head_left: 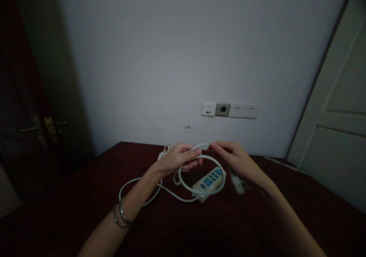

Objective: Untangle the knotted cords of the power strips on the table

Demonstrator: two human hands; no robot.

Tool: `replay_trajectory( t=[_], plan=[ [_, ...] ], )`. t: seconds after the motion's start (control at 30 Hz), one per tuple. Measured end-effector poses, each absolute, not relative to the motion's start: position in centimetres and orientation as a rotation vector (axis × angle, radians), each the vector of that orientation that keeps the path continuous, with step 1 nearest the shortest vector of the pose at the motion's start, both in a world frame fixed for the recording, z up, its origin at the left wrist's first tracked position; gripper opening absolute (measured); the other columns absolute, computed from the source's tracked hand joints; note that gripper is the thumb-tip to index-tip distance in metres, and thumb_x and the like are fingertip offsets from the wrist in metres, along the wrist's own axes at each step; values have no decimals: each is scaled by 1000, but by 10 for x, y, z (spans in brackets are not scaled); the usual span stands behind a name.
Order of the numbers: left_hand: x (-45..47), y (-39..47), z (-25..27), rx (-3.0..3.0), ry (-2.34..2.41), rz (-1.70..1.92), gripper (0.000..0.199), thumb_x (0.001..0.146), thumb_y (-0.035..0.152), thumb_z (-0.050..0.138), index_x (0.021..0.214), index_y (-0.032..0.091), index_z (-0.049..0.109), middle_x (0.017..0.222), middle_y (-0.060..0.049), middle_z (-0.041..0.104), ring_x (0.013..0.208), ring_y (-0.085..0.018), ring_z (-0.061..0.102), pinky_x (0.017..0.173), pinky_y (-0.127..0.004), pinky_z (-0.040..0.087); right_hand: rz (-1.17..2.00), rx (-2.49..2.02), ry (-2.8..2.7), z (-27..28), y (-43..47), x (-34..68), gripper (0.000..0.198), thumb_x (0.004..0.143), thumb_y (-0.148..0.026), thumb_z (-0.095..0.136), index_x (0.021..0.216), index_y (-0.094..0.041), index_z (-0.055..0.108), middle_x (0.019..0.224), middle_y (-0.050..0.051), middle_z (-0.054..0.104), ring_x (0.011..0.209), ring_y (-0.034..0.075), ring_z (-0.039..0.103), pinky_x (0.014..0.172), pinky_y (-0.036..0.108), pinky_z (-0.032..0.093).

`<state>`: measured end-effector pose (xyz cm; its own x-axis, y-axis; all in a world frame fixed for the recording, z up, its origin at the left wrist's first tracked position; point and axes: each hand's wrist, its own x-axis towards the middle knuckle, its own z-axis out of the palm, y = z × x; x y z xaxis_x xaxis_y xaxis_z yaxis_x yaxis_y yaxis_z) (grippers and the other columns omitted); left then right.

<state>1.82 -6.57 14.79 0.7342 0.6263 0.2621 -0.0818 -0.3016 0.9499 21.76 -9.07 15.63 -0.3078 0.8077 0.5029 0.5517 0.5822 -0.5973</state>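
A white power cord (213,160) hangs in a loop between my hands. My left hand (183,157) is closed on it, thumb on top. At the top of the loop, my right hand (230,152) pinches the cord with fingers and thumb. Below my right hand dangles a white plug (238,184), blurred. Behind the loop, a white power strip (210,182) with blue sockets lies slantwise on the dark red table (177,230). More cord runs from the strip's near end leftward under my left forearm and curves across the table.
Another white item with a bundled thin cable (166,150) lies behind my left hand, partly hidden. Wall sockets (243,111) and a grey switch plate (222,109) are on the wall behind the table. A dark door with a handle (50,127) stands left, a pale panelled door (337,108) right.
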Motion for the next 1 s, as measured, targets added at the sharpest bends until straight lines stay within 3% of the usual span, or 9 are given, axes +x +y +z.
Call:
replay_trajectory(
  t=[0.2, 0.4, 0.67, 0.8, 0.9, 1.0],
  plan=[
    [13, -42, 143, 1432, 432, 809, 37, 75, 45, 60, 63, 15, 43, 45, 9, 32, 33, 0, 21, 31, -13, 17, 549, -999, -2114, 141, -72, 214, 37, 90, -42, 32, 88, -17, 59, 84, 4, 61, 80, 15, 54, 75, 27, 43],
    [12, -33, 138, 1354, 420, 647, 31, 78, 40, 60, 68, 14, 46, 44, 10, 30, 30, 0, 16, 27, -13, 10, 780, -1186, -1975, 134, -60, 227, 34, 84, -45, 45, 78, -14, 58, 60, 0, 54, 50, 9, 47, 47, 22, 39],
    [20, -48, 141, 1375, 481, 658, 27, 81, 38, 56, 70, 15, 46, 47, 9, 31, 32, 0, 20, 30, -15, 10, 1378, -1040, -1603, 129, -60, 217, 32, 78, -45, 53, 84, -14, 57, 71, 4, 62, 59, 11, 57, 62, 27, 49],
    [21, -46, 138, 1493, 653, 854, 27, 79, 39, 58, 69, 16, 46, 43, 10, 30, 33, -2, 23, 32, -16, 16, 1472, -945, -1499, 135, -67, 217, 34, 75, -44, 60, 89, -13, 56, 74, 6, 63, 59, 11, 58, 61, 26, 49],
    [20, -40, 132, 1612, 774, 990, 28, 79, 41, 56, 70, 16, 49, 39, 10, 32, 33, -3, 25, 34, -17, 21, 1405, -923, -1497, 140, -73, 217, 59, 65, -30, 72, 115, -15, 46, 68, 1, 62, 57, 12, 59, 58, 25, 48],
    [18, -36, 128, 1744, 903, 1041, 32, 79, 45, 53, 70, 15, 52, 40, 9, 32, 34, -4, 26, 37, -18, 21, 1347, -866, -1559, 143, -79, 217, 89, 69, -26, 70, 140, -23, 16, 67, -1, 62, 58, 13, 60, 57, 27, 48]
  ],
)
